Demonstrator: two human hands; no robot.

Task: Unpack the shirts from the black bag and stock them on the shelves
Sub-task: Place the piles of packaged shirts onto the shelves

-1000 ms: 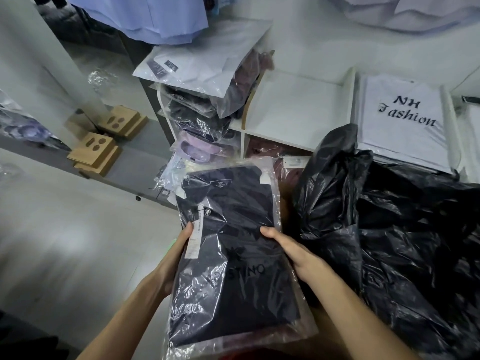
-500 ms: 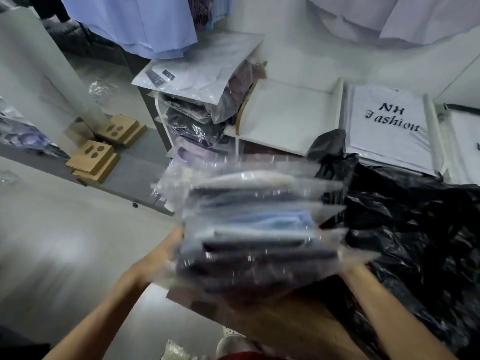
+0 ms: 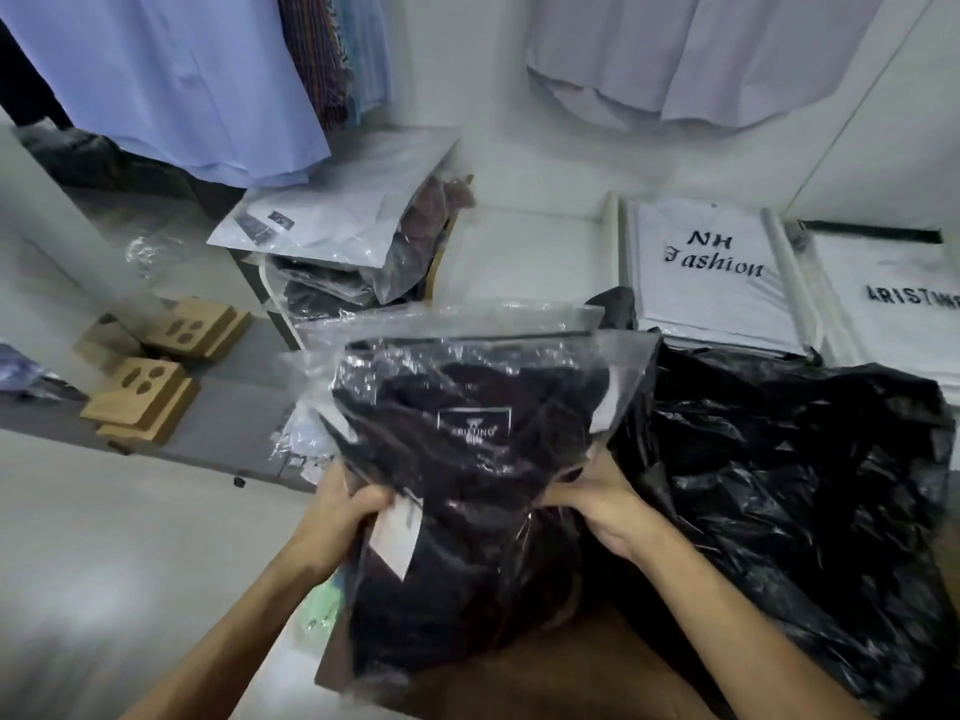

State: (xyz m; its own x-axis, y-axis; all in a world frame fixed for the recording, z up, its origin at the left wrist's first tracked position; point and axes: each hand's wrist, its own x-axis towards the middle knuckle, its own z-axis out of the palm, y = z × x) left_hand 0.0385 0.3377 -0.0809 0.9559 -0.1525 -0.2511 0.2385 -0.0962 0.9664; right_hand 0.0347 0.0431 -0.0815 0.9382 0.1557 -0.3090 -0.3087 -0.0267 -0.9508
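Dark bagged shirt (image 3: pixel 467 459), gripped by left hand (image 3: pixel 337 517), right hand (image 3: pixel 602 506), beside black bag (image 3: pixel 789 485)

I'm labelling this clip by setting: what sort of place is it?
Probably a clothing shop's stock corner. Pale shirts hang on a rail, white folded shirts printed "NH Fashion" lie in shelf compartments, and both hands hold a dark shirt sealed in a clear plastic bag.

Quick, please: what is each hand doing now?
Left hand: grips the bagged shirt.
Right hand: grips the same shirt.
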